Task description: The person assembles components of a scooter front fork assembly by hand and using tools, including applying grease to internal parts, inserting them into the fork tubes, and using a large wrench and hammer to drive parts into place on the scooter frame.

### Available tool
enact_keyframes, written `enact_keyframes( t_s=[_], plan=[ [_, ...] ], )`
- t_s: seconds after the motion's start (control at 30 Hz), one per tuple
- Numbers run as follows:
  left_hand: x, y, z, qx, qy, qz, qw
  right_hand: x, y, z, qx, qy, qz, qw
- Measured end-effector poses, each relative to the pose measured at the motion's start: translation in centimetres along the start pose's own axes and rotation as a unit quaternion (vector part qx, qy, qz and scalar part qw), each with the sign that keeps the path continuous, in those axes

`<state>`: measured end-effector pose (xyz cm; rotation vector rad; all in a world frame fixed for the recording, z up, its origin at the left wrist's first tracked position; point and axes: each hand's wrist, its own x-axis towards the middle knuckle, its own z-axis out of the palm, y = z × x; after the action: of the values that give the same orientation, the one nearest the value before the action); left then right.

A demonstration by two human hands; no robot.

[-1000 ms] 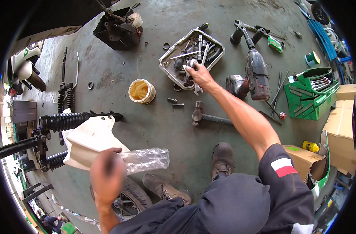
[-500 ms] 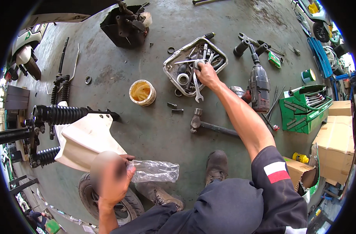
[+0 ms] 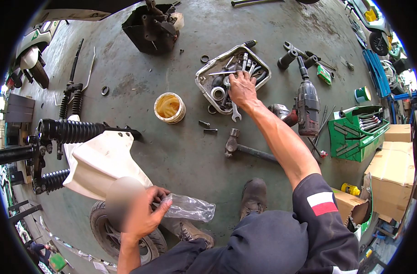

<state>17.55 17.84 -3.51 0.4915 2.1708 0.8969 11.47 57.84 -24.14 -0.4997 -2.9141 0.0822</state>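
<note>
My right hand (image 3: 243,90) reaches into a pale, grimy tray (image 3: 202,80) of loose tools, palm down. Its fingers are stretched out and slightly apart over the tools, with no grip visible. A combination wrench (image 3: 236,112) pokes out over the tray's near edge beside the wrist, and a metal ring (image 3: 217,93) lies left of the hand. My left hand (image 3: 147,212) is closed on one end of a clear, crinkled plastic bag (image 3: 192,208), above my shoe. A blurred patch covers part of that hand.
A hammer (image 3: 249,150), two bolts (image 3: 210,131) and a grease tub (image 3: 169,108) lie on the floor. An impact wrench (image 3: 308,107) and green toolbox (image 3: 360,132) are to the right. At the left sit a fork with black bellows (image 3: 78,133), a white panel (image 3: 106,162) and a wheel (image 3: 99,228).
My right hand was closed round a roundish grey part over the tray; now its fingers lie stretched across the tools. My left hand has shifted slightly right with the plastic bag.
</note>
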Motion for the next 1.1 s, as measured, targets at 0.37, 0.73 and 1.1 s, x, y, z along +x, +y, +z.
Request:
enact_keyframes(
  t_s=[0.37,0.73,1.1],
  plan=[
    [0.1,-5.9,3.4,0.185,-0.157,-0.047,0.969,-0.4,-2.9,-1.0,0.101,-0.087,0.019,0.991],
    [2.1,3.5,-4.2,0.123,0.188,0.243,0.944,-2.1,-14.9,-17.5,0.574,-0.206,-0.128,0.782],
    [-5.9,11.0,-15.2,0.347,0.407,0.435,0.724,-6.0,-21.6,-31.2,0.705,-0.203,-0.207,0.647]
  ],
)
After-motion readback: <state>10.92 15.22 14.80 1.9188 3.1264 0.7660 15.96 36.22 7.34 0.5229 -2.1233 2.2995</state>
